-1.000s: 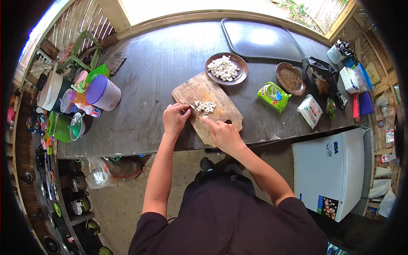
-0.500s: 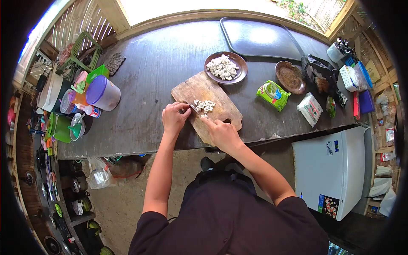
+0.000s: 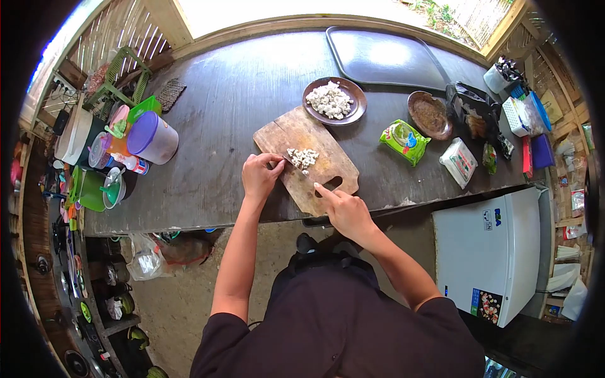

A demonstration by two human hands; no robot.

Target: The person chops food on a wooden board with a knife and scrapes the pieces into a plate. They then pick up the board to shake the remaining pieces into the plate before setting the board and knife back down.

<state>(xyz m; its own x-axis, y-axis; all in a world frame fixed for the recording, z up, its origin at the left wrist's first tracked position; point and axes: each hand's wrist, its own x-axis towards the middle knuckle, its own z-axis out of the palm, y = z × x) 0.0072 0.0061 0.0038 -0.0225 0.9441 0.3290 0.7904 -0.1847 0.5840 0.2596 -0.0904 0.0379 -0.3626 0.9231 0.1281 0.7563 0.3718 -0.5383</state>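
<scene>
Reference: board (image 3: 274,135) at clock centre, 12 o'clock away from the person.

The white pieces (image 3: 302,157) lie in a loose pile mid-board. The left hand (image 3: 259,177), at 8 o'clock, grips a thin blade (image 3: 290,163) by its end; the blade points into the near side of the pile. This short grip probably serves for fine control. The right hand (image 3: 348,213), at 5 o'clock, has its index finger extended over the board near the slot, other fingers curled; whether it pinches a piece cannot be told.

The plate (image 3: 358,114), at 1 o'clock, carries more white pieces. Its rim overlaps the board's far corner in view — likely set there for short reach — though contact cannot be confirmed.

Elsewhere on the desk (image 3: 220,113): tray (image 3: 391,63) at 1 o'clock, beyond the plate; bowl (image 3: 430,113) between 2 and 3; green pack (image 3: 405,143) and white pack (image 3: 459,164) near 3; tub (image 3: 153,140) at 9. None obstructs either hand.
</scene>
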